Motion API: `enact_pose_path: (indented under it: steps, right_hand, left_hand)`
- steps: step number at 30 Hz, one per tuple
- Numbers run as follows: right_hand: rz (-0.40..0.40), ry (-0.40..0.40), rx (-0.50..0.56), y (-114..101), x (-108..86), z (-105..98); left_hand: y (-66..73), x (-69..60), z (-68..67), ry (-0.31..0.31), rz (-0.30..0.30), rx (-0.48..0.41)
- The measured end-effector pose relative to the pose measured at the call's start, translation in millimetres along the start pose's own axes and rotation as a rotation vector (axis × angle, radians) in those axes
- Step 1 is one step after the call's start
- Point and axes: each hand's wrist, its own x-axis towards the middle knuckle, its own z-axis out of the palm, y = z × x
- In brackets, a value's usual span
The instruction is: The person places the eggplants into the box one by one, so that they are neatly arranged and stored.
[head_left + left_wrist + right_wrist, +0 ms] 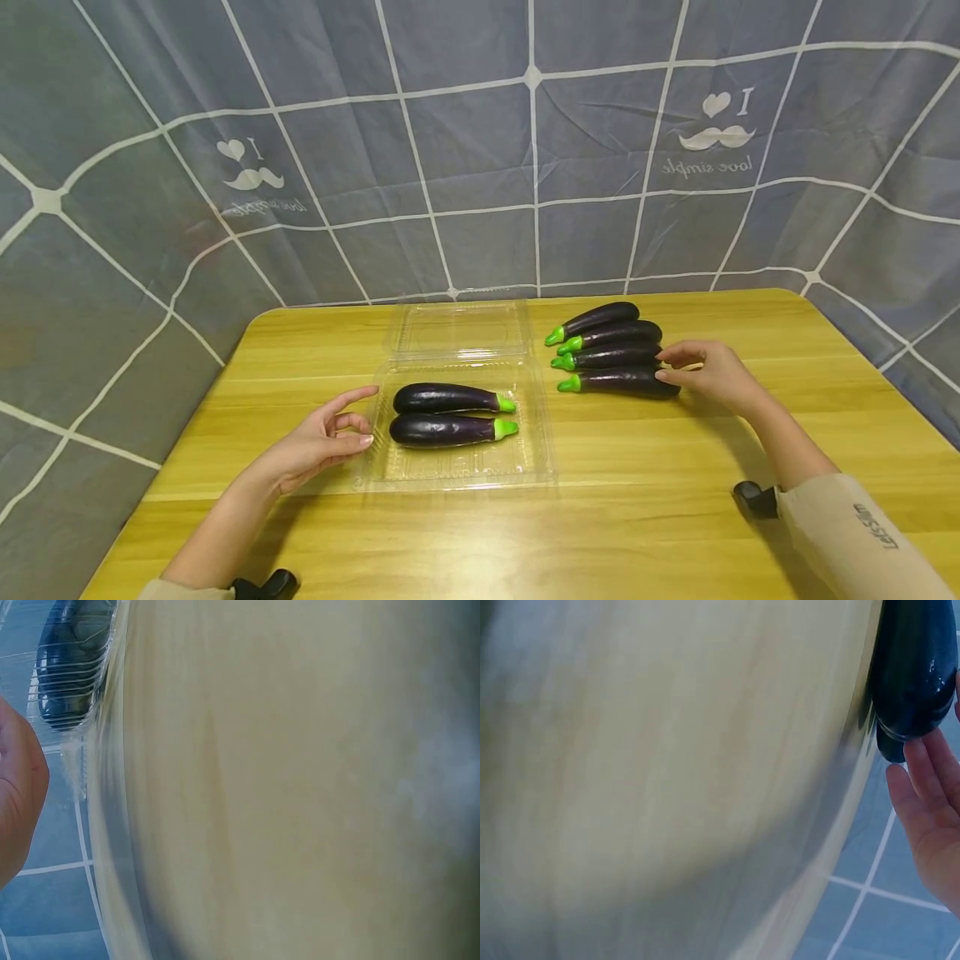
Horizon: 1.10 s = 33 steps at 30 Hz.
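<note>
Two dark purple eggplants (444, 430) with green stems lie side by side in a clear plastic clamshell container (450, 481), whose lid (459, 329) is folded back. My left hand (318, 442) is at the container's left edge, thumb and forefinger apart, holding nothing. Several more eggplants (611, 357) lie in a row right of the container, stems to the left. At their blunt ends is my right hand (712, 375), its thumb over the nearest eggplant (622, 382). In the right wrist view, straight fingers (922, 787) reach up to an eggplant's end (915, 690).
All of this sits on a wood-grain table (487, 542). A grey curtain (480, 167) with white lines hangs behind and around the table. Black wrist mounts (753, 500) stick out by both sleeves, close above the tabletop.
</note>
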Motion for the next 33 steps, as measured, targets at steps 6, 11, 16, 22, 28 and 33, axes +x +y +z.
enact_pose_path:
  steps: [6,11,16,22,28,33]
  right_hand:
    - [0.006,-0.029,-0.013,2.0,-1.2,-1.4]
    - [0.019,-0.074,0.009,3.9,-1.3,-4.3]
    - [0.016,-0.109,0.032,5.4,-2.1,-5.2]
    - [0.025,-0.156,0.041,5.9,-5.3,-5.0]
    - [0.032,-0.184,0.065,5.6,-8.0,-3.1]
    - [0.037,-0.192,0.079,6.8,-9.1,-2.3]
  left_hand:
    - [-0.7,0.5,0.2,-0.016,0.021,-0.011]
    - [0.8,1.9,0.8,-0.021,0.028,-0.021]
    - [1.4,2.1,0.7,-0.023,0.027,-0.020]
    - [-0.6,2.2,-0.7,-0.017,0.017,-0.012]
    - [-2.4,0.7,-2.2,-0.016,0.009,-0.011]
    - [-2.9,0.9,-2.4,-0.024,0.015,-0.014]
